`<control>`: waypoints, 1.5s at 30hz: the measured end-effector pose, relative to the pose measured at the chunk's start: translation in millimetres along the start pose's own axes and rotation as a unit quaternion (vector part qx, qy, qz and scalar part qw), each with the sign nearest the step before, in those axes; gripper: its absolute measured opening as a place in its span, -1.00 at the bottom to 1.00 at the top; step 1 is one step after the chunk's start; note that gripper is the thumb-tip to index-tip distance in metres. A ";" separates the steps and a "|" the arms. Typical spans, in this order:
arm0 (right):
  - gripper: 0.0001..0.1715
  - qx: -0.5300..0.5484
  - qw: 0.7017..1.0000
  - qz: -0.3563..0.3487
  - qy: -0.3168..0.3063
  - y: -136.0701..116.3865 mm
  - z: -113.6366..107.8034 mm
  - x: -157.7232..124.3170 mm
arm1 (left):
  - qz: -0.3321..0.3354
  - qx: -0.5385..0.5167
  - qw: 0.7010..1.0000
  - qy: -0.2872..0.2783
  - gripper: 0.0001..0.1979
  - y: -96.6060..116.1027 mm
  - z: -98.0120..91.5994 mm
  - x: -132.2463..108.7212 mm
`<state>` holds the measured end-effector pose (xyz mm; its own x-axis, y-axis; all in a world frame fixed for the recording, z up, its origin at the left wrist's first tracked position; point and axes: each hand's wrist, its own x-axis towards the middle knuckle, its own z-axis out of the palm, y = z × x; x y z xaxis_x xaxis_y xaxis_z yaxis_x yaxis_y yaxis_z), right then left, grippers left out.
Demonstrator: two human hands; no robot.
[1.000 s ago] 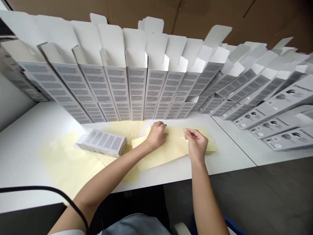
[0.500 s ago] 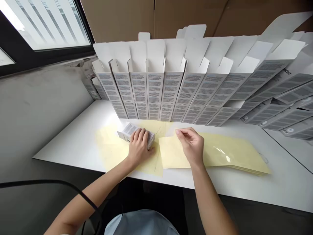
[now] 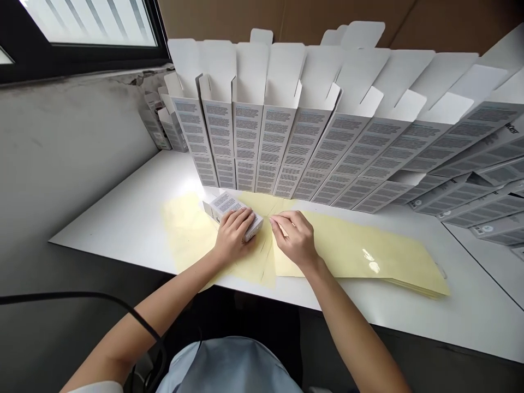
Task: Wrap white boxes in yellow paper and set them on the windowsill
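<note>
A small white printed box [image 3: 227,205] lies on its side on pale yellow sheets [image 3: 352,252] near the table's front edge. My left hand [image 3: 234,233] rests on the box's near end, fingers curled over it. Just to the right, my right hand [image 3: 295,239] is pinched at the fingertips close to the box's end; what it pinches is too small to make out, perhaps a clear sticker. More yellow backing sheets [image 3: 186,232] lie under and left of the box.
A long row of upright white cartons [image 3: 262,136] with open top flaps stands behind the hands. More cartons [image 3: 483,191] lie stacked at the right. The white table [image 3: 123,218] meets a grey wall and window at left. A black cable [image 3: 82,297] crosses my left arm.
My left hand left the yellow sheet and settled on the small box. My right hand moved left, fingers pinched, up to the box's end. The camera swung left.
</note>
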<state>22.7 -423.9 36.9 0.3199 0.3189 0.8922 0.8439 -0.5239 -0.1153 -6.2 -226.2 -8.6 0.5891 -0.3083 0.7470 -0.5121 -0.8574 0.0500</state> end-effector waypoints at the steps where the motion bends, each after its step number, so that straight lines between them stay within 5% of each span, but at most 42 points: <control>1: -0.89 -0.029 0.999 -0.034 -0.003 1.1 2.0 0.2 | -0.003 -0.003 1.000 0.003 -0.52 -0.2 0.6 0.0; 4: -0.84 -0.073 0.992 -0.106 -0.006 3.0 8.9 -2.2 | -0.015 -0.012 1.000 0.010 -0.52 -0.9 2.2 0.3; 16: -0.82 -0.140 0.970 -0.199 -0.006 1.7 23.2 -9.2 | -0.006 -0.021 1.000 0.022 -0.52 -2.1 3.0 1.7; 25: -0.74 -0.076 0.977 -0.159 -0.116 -0.1 22.9 -18.4 | -0.020 -0.005 1.000 0.014 -0.60 -0.2 3.0 1.4; 34: -0.82 -0.130 0.963 -0.232 -0.049 -6.6 20.4 -12.3 | -0.019 -0.010 1.000 0.017 -0.59 0.1 2.1 1.9; 45: -0.86 -0.115 0.966 -0.221 -0.076 -4.0 24.0 -19.7 | -0.015 -0.026 0.999 0.022 -0.56 0.6 1.4 2.4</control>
<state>23.3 -409.1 9.4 0.0248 0.6538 0.7563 0.7996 -0.4670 0.3775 -4.2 -228.1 -7.8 0.5771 -0.2634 0.7730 -0.5274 -0.8429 0.1065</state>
